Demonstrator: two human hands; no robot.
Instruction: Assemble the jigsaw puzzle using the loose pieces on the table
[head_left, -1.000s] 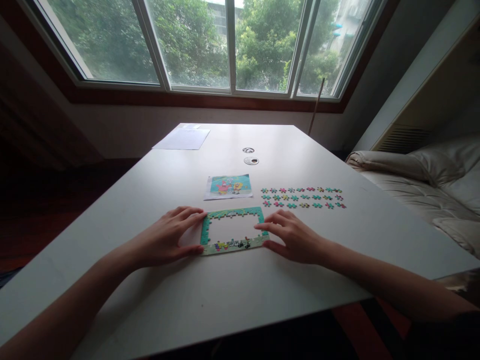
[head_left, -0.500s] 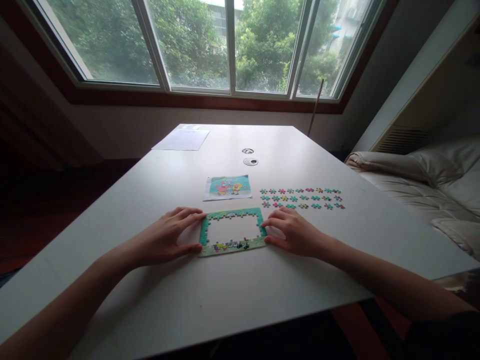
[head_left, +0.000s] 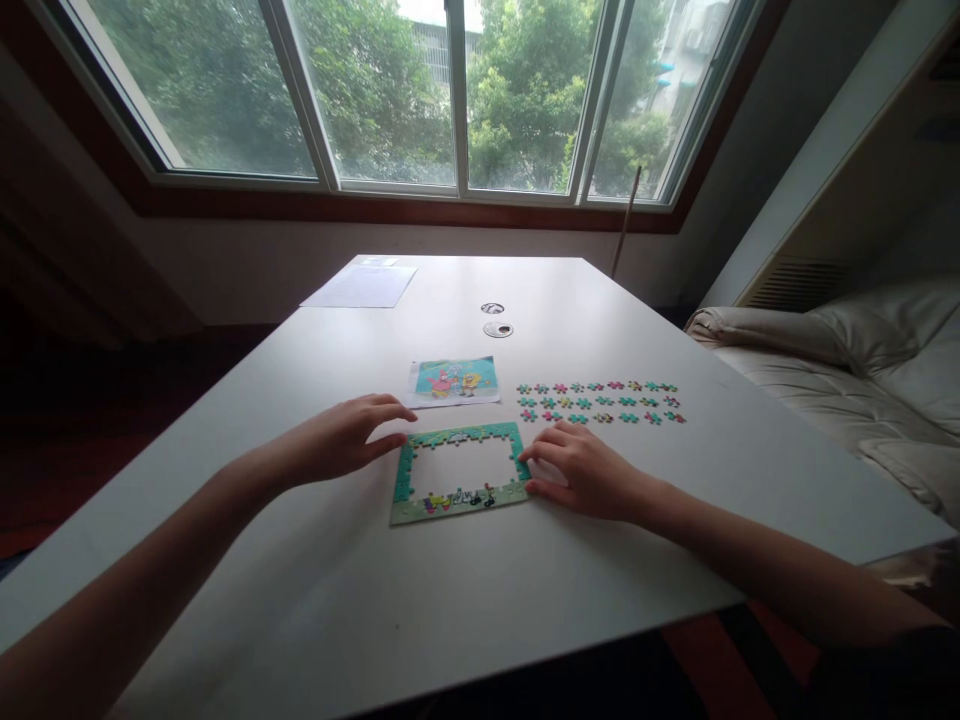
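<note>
A rectangular jigsaw border (head_left: 459,496), teal with a pale lower strip and an empty middle, lies on the white table (head_left: 450,600) in front of me. My left hand (head_left: 341,437) hovers just beyond the border's upper left corner, fingers stretched out and holding nothing. My right hand (head_left: 583,468) rests against the border's right edge, fingers spread and touching it. Several loose puzzle pieces (head_left: 600,401) lie in rows to the right, beyond my right hand. A small cartoon reference picture (head_left: 454,381) lies just behind the border.
Two small round discs (head_left: 496,320) sit farther back on the table. A sheet of paper (head_left: 361,285) lies at the far left corner. A padded cream sofa (head_left: 862,380) stands to the right. A thin stick (head_left: 624,222) leans by the window.
My left hand has lifted off the border's left edge and moved up and back. My right hand has slid in against the right edge. The view has tilted slightly.
</note>
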